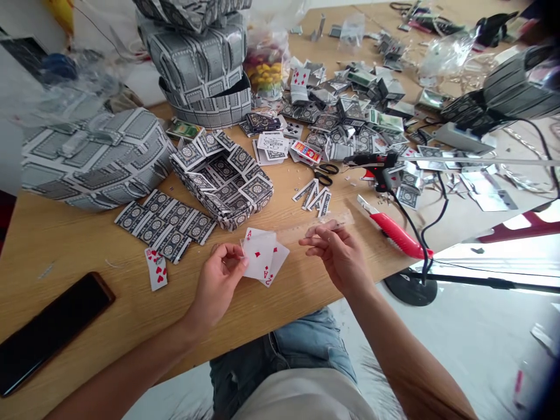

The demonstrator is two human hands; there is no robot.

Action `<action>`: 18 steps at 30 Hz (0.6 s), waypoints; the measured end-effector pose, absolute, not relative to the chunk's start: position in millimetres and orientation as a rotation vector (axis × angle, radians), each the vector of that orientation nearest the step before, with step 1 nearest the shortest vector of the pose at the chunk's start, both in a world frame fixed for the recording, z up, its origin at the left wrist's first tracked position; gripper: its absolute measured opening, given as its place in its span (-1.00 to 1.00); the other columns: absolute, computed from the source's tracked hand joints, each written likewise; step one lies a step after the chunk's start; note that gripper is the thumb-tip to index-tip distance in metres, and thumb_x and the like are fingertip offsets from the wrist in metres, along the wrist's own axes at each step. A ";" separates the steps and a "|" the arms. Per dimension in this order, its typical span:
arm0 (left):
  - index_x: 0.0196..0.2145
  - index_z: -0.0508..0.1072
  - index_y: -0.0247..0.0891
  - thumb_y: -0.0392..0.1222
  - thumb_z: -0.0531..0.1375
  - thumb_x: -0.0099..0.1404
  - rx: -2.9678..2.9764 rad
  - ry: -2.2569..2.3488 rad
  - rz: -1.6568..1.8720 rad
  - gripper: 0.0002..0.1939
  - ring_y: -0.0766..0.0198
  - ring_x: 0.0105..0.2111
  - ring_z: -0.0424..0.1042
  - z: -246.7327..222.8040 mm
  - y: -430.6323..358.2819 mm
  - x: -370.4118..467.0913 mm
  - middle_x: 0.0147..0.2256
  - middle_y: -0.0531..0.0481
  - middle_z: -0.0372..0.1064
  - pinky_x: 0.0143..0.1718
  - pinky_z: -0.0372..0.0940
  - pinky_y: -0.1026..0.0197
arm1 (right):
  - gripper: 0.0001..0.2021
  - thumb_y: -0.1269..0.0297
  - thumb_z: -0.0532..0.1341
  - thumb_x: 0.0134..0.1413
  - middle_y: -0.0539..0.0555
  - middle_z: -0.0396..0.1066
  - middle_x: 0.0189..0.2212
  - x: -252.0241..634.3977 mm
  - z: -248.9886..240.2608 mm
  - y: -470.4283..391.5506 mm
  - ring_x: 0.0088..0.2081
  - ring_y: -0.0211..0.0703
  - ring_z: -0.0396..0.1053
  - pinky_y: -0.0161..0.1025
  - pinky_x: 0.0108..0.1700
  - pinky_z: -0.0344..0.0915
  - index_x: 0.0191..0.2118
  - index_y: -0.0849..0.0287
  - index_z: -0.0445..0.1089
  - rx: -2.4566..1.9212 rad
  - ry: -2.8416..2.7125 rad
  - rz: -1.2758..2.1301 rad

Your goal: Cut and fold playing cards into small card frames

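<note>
My left hand (221,280) pinches an ace of diamonds playing card (257,255) by its left edge. A two of diamonds card (280,259) fans out beneath it; whether the fingers grip that one too is unclear. To the right, my right hand (339,254) has thumb and fingertips drawn together, and what they hold, if anything, I cannot make out. Close behind those fingertips is a clear ruler (345,220). Beyond my left hand stands an open box woven from folded cards (223,181), with a joined panel of folded cards (166,224) at its left.
A ten of hearts card (156,269) and a phone (55,332) lie at left. Black scissors (324,175), folded card strips (315,197), a glue gun (376,169) and a red-handled cutter (398,233) lie ahead and right. Woven card boxes (196,52) are stacked behind.
</note>
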State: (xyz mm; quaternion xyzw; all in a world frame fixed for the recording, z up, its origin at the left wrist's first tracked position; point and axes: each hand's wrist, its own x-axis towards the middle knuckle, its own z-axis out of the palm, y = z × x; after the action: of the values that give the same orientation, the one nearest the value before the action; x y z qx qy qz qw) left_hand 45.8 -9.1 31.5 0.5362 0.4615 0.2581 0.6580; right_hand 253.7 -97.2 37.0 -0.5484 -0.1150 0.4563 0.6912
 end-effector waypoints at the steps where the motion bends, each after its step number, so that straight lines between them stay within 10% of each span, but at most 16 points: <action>1: -0.34 0.31 -0.24 -0.14 0.30 0.15 1.219 1.032 0.602 -0.77 0.35 -0.32 0.29 32.3 -11.0 51.8 -0.34 0.09 0.24 -0.27 0.24 0.32 | -0.68 0.16 0.44 -0.14 -0.02 0.50 -0.45 256.5 36.2 -99.6 -0.39 -0.17 0.57 -0.43 -0.48 0.46 -0.41 0.17 0.31 -1.223 -0.249 1.009; 18: -0.35 0.22 -0.19 -0.38 0.12 0.23 1.507 0.856 0.528 -0.86 0.30 -0.24 0.32 18.8 -26.0 126.2 -0.26 0.04 0.15 -0.12 0.31 0.21 | -0.65 0.13 0.47 -0.20 0.03 0.51 -0.40 305.7 15.1 -126.9 -0.33 -0.13 0.58 -0.38 -0.36 0.53 -0.40 0.20 0.36 -1.318 -0.105 0.815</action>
State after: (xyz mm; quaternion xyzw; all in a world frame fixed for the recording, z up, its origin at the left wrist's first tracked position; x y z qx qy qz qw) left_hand 126.2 -26.0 18.8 0.6545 0.3719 0.2293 0.6171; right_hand 305.7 -126.9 15.1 -0.5949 -0.0474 0.3676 0.7132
